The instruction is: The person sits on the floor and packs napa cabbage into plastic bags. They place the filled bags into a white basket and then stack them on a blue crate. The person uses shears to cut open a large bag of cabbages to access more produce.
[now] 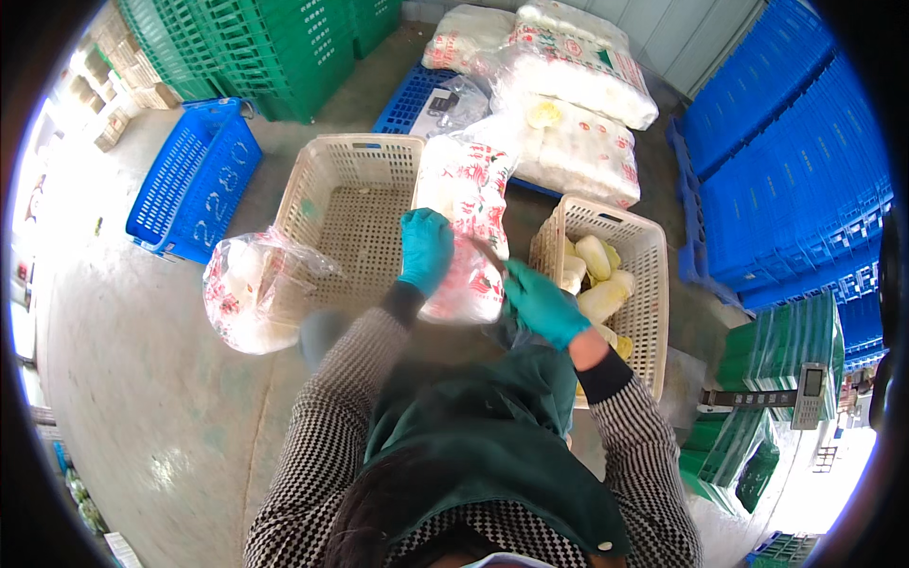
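A long plastic bag (465, 192) with red print, packed with pale goods, lies in front of me between two crates. My left hand (427, 248), in a teal glove, is curled at the bag's left edge; whether it pinches the film is hidden. My right hand (541, 302), gloved too, grips a knife (487, 253) whose blade lies over the bag. To the left is a beige perforated plastic crate (366, 145), with a clear printed bag (248, 291) of pale contents at its near left corner. The right-hand beige crate (657, 284) holds several napa cabbages (603, 295).
Large filled bags (579, 142) are stacked on a blue pallet (405, 99) ahead. A blue basket (231, 167) stands at left, near stacked green crates (284, 64). Blue crates (788, 170) rise at right, above a scale's display unit (808, 396) and green stacks.
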`<state>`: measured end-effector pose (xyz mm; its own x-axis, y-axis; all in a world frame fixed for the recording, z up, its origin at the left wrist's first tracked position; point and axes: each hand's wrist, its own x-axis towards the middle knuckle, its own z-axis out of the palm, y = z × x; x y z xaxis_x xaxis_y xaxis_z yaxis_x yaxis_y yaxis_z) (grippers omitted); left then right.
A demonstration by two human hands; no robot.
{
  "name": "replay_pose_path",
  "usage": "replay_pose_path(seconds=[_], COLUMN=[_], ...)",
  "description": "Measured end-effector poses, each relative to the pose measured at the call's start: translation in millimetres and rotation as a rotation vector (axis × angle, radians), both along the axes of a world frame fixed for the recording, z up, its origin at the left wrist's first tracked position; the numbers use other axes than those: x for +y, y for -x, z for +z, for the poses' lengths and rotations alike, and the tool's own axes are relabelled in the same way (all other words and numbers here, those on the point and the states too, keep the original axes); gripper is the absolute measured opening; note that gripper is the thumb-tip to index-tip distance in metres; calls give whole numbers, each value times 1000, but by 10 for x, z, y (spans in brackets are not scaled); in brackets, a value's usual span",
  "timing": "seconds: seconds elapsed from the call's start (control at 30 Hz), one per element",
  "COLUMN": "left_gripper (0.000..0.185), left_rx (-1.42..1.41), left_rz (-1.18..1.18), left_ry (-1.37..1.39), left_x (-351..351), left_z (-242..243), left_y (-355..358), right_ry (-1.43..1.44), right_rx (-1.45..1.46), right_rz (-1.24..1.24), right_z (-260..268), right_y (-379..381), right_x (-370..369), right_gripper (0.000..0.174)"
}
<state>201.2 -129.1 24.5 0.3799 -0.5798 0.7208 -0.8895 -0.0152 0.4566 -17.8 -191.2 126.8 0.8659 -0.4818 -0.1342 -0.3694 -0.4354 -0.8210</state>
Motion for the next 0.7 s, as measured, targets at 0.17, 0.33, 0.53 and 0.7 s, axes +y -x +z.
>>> replay_pose_path(seconds=[0.17,0.33,0.53,0.7], left_gripper=[12,11,12,10], left_rx=[-8,-84,-44,-40], left_rz=[-8,33,74,73], left_ry=[-15,80,-6,83], left_x=[64,72,125,113], left_z=[-31,5,-50,-69], left_y=[1,68,150,170], right_ry=[-138,-297,-77,-29], right_rx=[35,-81,78,-24], right_rz=[-156,-142,-163,-253], right_z=[93,85,-232,-166], right_y=[241,-345,56,198], right_x=[163,-52,299,330], right_gripper=[44,39,40,40])
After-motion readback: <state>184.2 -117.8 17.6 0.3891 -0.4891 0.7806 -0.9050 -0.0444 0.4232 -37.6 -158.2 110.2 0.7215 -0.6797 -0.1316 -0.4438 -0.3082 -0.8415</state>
